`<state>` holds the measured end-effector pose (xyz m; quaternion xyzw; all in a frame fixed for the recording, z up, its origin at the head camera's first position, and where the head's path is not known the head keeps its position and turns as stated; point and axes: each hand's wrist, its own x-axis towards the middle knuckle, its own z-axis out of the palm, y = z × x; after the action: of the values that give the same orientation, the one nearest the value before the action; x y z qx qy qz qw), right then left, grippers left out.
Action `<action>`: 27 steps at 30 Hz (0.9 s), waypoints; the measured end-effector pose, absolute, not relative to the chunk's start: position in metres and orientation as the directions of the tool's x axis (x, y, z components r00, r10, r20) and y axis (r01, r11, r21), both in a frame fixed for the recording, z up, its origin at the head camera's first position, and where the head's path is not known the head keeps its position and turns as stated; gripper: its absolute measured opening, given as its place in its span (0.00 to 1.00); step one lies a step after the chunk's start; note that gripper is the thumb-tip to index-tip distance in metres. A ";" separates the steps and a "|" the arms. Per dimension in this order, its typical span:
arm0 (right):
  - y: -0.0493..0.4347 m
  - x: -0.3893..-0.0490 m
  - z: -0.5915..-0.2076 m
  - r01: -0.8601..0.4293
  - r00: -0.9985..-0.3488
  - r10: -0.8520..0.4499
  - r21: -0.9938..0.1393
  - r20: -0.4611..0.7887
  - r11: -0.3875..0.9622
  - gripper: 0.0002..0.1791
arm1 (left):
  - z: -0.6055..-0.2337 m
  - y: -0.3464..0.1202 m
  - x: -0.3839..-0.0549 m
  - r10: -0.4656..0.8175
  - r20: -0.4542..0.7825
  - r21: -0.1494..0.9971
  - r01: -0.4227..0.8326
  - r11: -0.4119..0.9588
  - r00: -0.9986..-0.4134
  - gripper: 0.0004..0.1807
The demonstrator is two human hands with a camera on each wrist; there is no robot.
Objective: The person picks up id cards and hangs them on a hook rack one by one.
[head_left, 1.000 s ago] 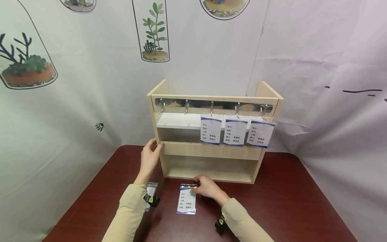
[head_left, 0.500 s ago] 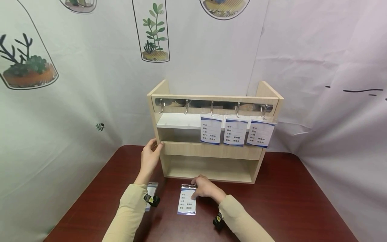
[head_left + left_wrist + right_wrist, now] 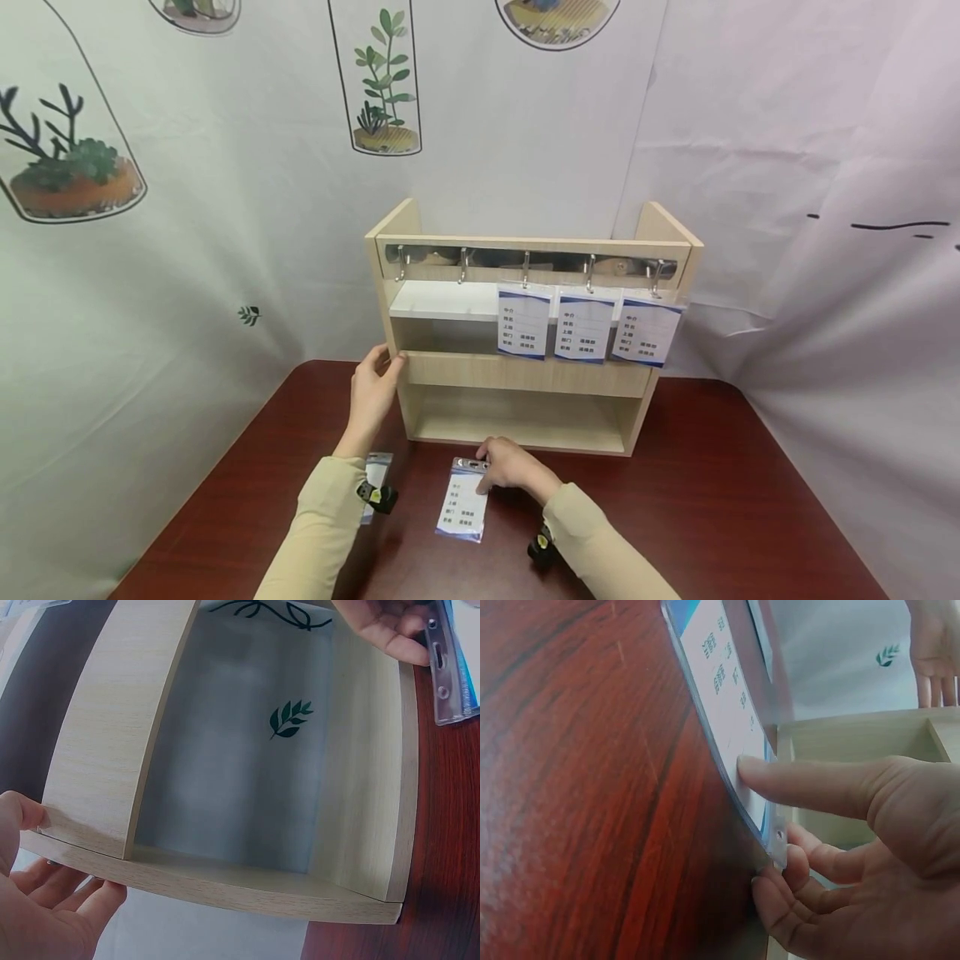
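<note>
My left hand (image 3: pixel 371 392) grips the left side panel of the wooden shelf (image 3: pixel 525 372). In the left wrist view the thumb lies on the front face and the fingers (image 3: pixel 101 907) are on the outer side. Low in front of the shelf, my right hand (image 3: pixel 517 467) pinches the top end of an ID badge (image 3: pixel 463 504) in a clear holder. The right wrist view has the thumb on the face of the badge (image 3: pixel 727 712) and the other fingers at and under its slotted end. A second badge (image 3: pixel 375 475) lies on the table, partly hidden by my left forearm.
A metal hook rail (image 3: pixel 495 257) with several hooks runs across the shelf's upper front. Three badges hang from the hooks at the middle and right, one of them the middle badge (image 3: pixel 583 327). The shelf stands on a dark red table (image 3: pixel 735 500) before a printed cloth backdrop.
The right hand has shifted slightly left and taken hold of the badge's top end. The badge has turned a little, its lower end swinging toward the person. The left hand stays put.
</note>
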<state>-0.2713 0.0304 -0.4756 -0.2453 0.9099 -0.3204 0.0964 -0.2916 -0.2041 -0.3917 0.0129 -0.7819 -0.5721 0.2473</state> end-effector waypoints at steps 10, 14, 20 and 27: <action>0.037 -0.271 -0.460 -0.433 -0.837 -0.542 -0.696 0.075 0.573 0.19 | -0.393 -0.205 -0.292 -0.308 0.368 0.905 0.261 0.337 -0.877 0.20; 0.039 -0.273 -0.452 -0.448 -0.821 -0.563 -0.724 0.099 0.525 0.17 | -0.392 -0.205 -0.292 -0.304 0.371 0.904 0.265 0.336 -0.877 0.21; 0.043 -0.273 -0.440 -0.497 -0.794 -0.589 -0.722 0.153 0.482 0.12 | -0.392 -0.205 -0.290 -0.306 0.377 0.899 0.266 0.348 -0.874 0.21; 0.048 -0.271 -0.418 -0.526 -0.787 -0.585 -0.707 0.195 0.473 0.10 | -0.392 -0.205 -0.291 -0.302 0.378 0.900 0.271 0.341 -0.875 0.20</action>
<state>-0.2710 0.0480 -0.4184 -0.3240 0.8575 -0.3980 0.0369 -0.2906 -0.2046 -0.3924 0.0099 -0.7797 -0.5741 0.2497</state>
